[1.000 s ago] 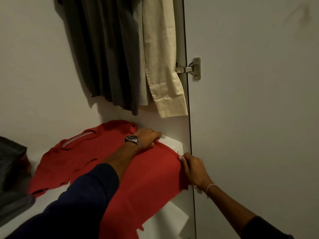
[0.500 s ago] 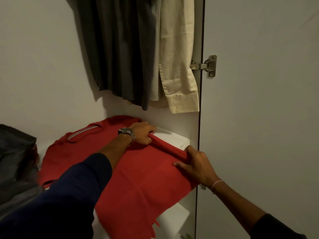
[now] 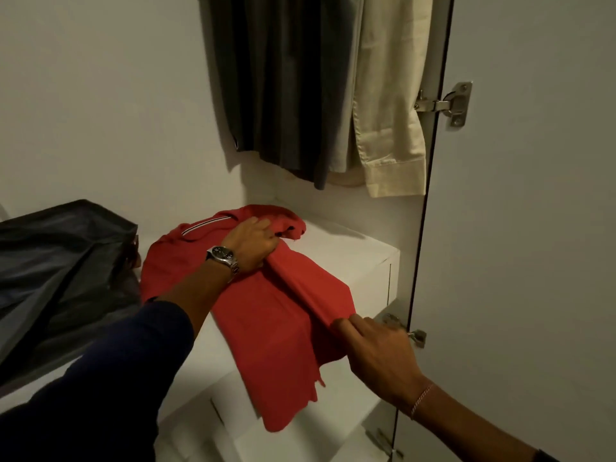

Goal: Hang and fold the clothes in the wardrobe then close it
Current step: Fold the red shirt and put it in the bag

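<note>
- On the white shelf inside the wardrobe: one red polo shirt, collar end toward the back wall, hem end hanging over the shelf's front edge toward you.
- Long axis: runs from the striped collar at the back left to the hem at the front right; a raised fold ridge lies along it between your two hands.
- Left hand: fingers curled into the cloth at the collar end of the ridge, gripping it.
- Right hand: fingers pinch the near end of the same ridge, just beside the door edge.
- Handling, as judged: light, soft, limp knit; it will sag and slide wherever you leave it unsupported, and the overhanging hem may drag it off the shelf. Not fragile.
- Where to hold: take it along the fold line at both ends, as you do now, keeping the ridge taut.
- Nearby: dark garment heaped at the left; grey and cream clothes hanging above; wardrobe door open at the right.
</note>
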